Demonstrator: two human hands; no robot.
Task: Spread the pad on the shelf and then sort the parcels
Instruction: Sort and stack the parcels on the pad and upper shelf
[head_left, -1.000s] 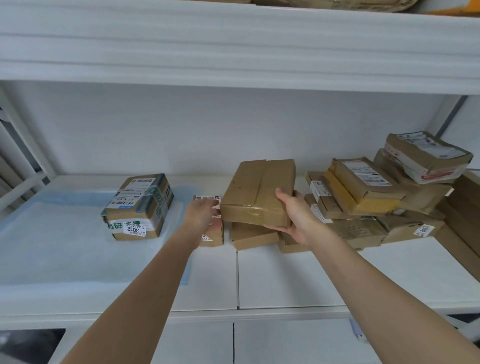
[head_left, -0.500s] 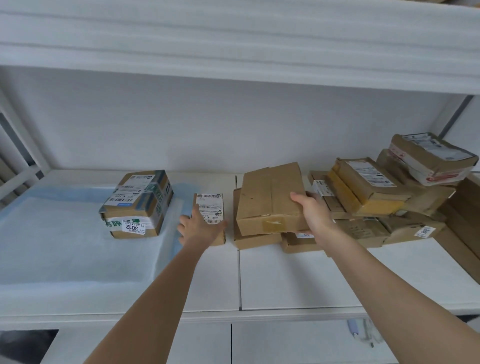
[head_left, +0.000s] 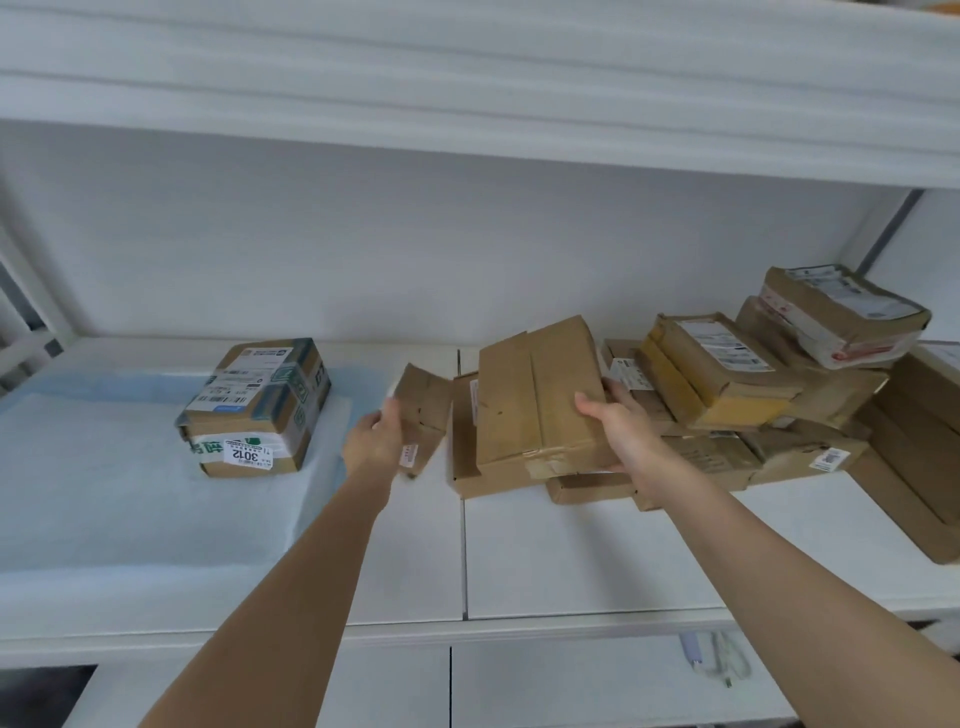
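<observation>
Pad-wise, the pale blue sheet lies straight left of the small tilted cardboard parcel, which the left hand grips. Right hand clutches the long flat brown box, its long axis running away from the person, further from that sheet, so I'd guess the left one drops first.

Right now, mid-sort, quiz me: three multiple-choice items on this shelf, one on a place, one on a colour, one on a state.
1. Where does the 3012 box stand?
A. on the pad
B. on the right-hand pile
C. on the upper shelf

2. What colour is the pad?
A. brown
B. pale blue
C. red

3. What is the left hand doing?
A. lying flat on the shelf
B. hanging idle
C. holding a small box tilted off the shelf

Answers: 1 A, the box sits on the pad at the left. 2 B, the sheet is pale blue. 3 C, the fingers grip the small box, which is clear of the shelf.
</observation>
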